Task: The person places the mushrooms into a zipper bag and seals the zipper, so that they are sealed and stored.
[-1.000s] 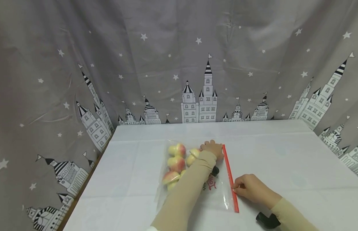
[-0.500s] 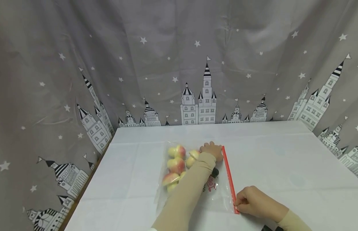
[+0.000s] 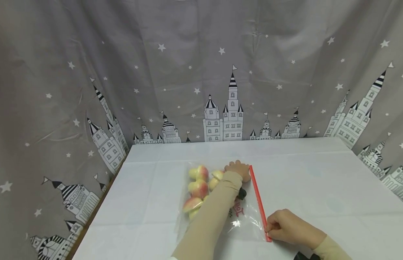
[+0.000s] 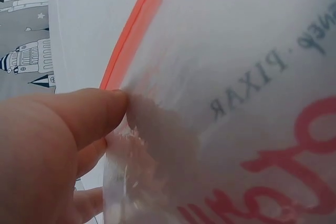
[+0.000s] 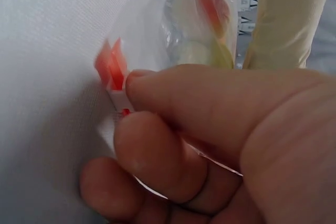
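Observation:
A clear plastic zip bag lies on the white table, its red zip strip along the right side. Inside are several yellow-and-red fruits, partly covered by the left sleeve. At the strip's far end, my left hand pinches the bag's edge; the left wrist view shows the thumb right beside the red zip. My right hand is at the strip's near end, thumb and curled forefinger pinching a small whitish slider on it. Red and black lettering is printed on the bag.
The white tabletop extends around the bag on all sides. Behind it hangs a grey curtain printed with castles and stars. A small black object is at the left wrist.
My right hand has slid along the red strip toward the near end, then stayed there over the last half second. The left hand keeps its place at the far end.

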The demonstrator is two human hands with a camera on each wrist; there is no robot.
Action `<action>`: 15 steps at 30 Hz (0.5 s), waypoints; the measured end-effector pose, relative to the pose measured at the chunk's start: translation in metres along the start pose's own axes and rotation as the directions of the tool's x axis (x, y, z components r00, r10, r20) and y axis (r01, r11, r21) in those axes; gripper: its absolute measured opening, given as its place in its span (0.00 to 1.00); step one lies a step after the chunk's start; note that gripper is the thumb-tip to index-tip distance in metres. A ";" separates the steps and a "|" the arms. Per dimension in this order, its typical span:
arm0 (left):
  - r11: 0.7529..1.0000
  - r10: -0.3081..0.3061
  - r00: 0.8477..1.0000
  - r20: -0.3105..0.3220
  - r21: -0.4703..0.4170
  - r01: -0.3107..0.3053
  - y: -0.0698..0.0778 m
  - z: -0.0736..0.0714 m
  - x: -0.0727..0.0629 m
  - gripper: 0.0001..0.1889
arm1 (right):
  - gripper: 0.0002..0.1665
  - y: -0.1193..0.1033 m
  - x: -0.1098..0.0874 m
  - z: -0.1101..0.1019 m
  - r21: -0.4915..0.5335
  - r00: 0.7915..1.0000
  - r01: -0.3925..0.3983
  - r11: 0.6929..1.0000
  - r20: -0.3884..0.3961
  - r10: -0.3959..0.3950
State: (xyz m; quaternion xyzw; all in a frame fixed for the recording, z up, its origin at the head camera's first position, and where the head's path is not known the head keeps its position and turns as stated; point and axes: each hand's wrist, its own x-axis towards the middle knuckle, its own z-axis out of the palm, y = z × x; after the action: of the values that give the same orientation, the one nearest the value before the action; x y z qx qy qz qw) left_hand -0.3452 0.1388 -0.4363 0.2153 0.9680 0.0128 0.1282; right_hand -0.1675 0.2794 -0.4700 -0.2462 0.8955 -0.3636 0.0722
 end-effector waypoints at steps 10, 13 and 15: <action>0.998 0.004 1.000 0.011 -0.069 -0.004 -0.012 0.015 0.035 0.28 | 0.10 0.000 0.003 0.000 0.030 1.000 0.002 1.000 0.028 -0.003; 0.986 0.062 0.998 -0.033 -0.150 -0.066 -0.022 -0.002 0.030 0.28 | 0.08 0.001 0.003 -0.003 0.028 0.999 -0.008 1.000 0.053 0.007; 0.975 0.112 0.991 -0.067 -0.183 -0.123 -0.031 -0.023 0.015 0.29 | 0.05 0.002 0.002 -0.009 0.030 0.997 -0.027 0.999 0.067 0.025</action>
State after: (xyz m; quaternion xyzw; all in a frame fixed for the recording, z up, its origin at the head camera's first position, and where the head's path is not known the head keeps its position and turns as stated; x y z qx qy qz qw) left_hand -0.3767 0.1176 -0.4200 0.2588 0.9513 0.1173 0.1198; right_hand -0.1722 0.2849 -0.4648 -0.2454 0.8901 -0.3679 0.1102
